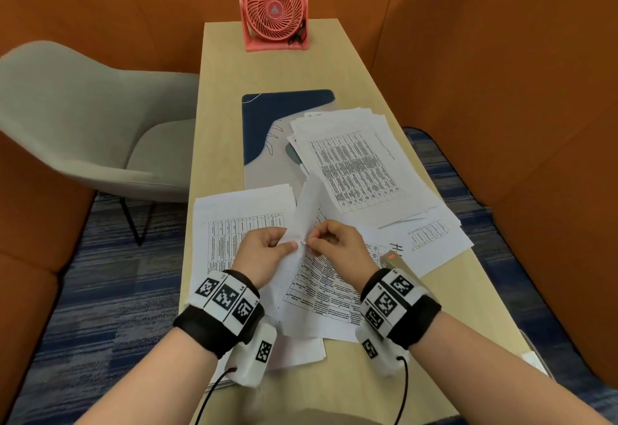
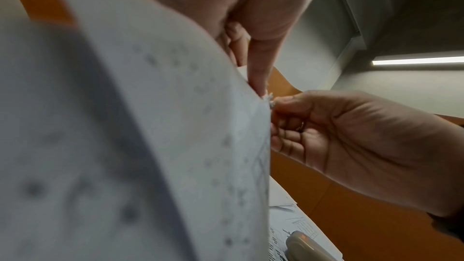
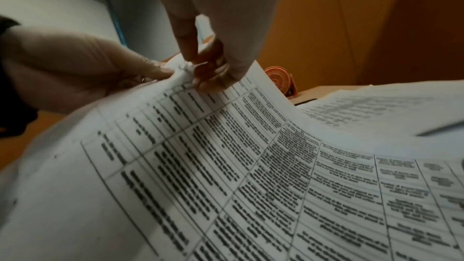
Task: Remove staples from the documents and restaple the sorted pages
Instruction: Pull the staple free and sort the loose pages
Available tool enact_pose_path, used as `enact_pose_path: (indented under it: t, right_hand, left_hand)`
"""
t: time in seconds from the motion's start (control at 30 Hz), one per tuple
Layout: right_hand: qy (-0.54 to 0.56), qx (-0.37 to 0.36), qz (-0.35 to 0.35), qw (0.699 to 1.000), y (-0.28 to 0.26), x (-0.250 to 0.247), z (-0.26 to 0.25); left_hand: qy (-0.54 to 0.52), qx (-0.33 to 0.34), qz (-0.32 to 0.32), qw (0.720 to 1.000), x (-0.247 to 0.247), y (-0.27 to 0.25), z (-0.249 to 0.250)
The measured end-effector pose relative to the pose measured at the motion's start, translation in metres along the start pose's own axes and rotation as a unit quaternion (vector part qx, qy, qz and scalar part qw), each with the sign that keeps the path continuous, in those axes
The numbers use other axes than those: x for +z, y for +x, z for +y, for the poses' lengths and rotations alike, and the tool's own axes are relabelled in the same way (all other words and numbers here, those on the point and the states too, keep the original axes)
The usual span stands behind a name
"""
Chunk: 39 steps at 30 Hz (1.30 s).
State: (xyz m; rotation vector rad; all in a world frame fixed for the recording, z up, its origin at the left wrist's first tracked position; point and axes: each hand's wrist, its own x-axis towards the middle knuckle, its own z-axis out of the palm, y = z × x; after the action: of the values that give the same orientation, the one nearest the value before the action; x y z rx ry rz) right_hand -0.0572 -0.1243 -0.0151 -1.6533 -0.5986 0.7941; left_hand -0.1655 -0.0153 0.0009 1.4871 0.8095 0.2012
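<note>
A stapled document (image 1: pixel 311 294) of printed tables is lifted at one corner above the desk. My left hand (image 1: pixel 267 250) pinches that corner, with its thumb (image 1: pixel 289 246) on top. My right hand (image 1: pixel 329 242) pinches at the staple (image 1: pixel 303 242) in the same corner with thumb and forefinger. In the left wrist view the corner (image 2: pixel 266 97) looks frayed between my left forefinger (image 2: pixel 258 74) and my right hand (image 2: pixel 351 142). The right wrist view shows the curved document (image 3: pixel 226 156) and both hands meeting at its corner (image 3: pixel 184 68). A beige stapler (image 1: pixel 396 262) lies just right of my right wrist.
More paper stacks lie on the wooden desk (image 1: pixel 334 67): one at the left (image 1: pixel 234 220), one at the right (image 1: pixel 361 164) over a blue-and-grey pad (image 1: pixel 267 123). A pink fan (image 1: pixel 274 10) stands at the far end. A grey chair (image 1: pixel 83 123) is to the left.
</note>
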Motion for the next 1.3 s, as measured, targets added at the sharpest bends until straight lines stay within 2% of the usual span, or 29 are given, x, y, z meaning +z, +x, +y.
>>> enact_pose_path:
  t: [0.1,0.37,0.47,0.57,0.67,0.73,1.0,1.3]
  right_hand:
    - [0.064,0.039,-0.021,0.997,0.001,0.000,-0.005]
    - [0.120,0.056,-0.044,0.990,-0.001,-0.002,-0.004]
    - [0.072,0.048,-0.040,0.995,-0.002,-0.002,-0.004]
    - [-0.031,0.033,-0.016,0.999,-0.001,-0.003,-0.003]
    - [-0.132,0.016,-0.015,0.991,-0.001,-0.003,-0.007]
    - [-0.153,0.014,-0.021,0.988,0.000,-0.001,-0.009]
    - [0.024,0.054,-0.046,0.997,-0.005,0.002,-0.011]
    - [0.090,0.055,-0.045,0.993,-0.009,-0.006,-0.006]
  left_hand:
    - [0.024,0.003,0.011,1.000,0.002,0.000,0.001]
    - [0.070,0.026,0.038,0.996,0.006,-0.001,0.000]
    - [0.092,0.033,0.052,0.994,0.008,-0.001,-0.001]
    - [0.109,0.043,0.051,0.992,0.010,-0.001,0.000]
    - [0.116,0.045,0.055,0.991,0.010,-0.002,0.001]
    - [0.097,0.041,0.057,0.993,0.009,-0.001,0.001]
    - [0.039,0.028,0.045,0.998,0.004,-0.002,0.000]
    - [0.144,0.085,0.049,0.985,0.011,-0.003,0.003]
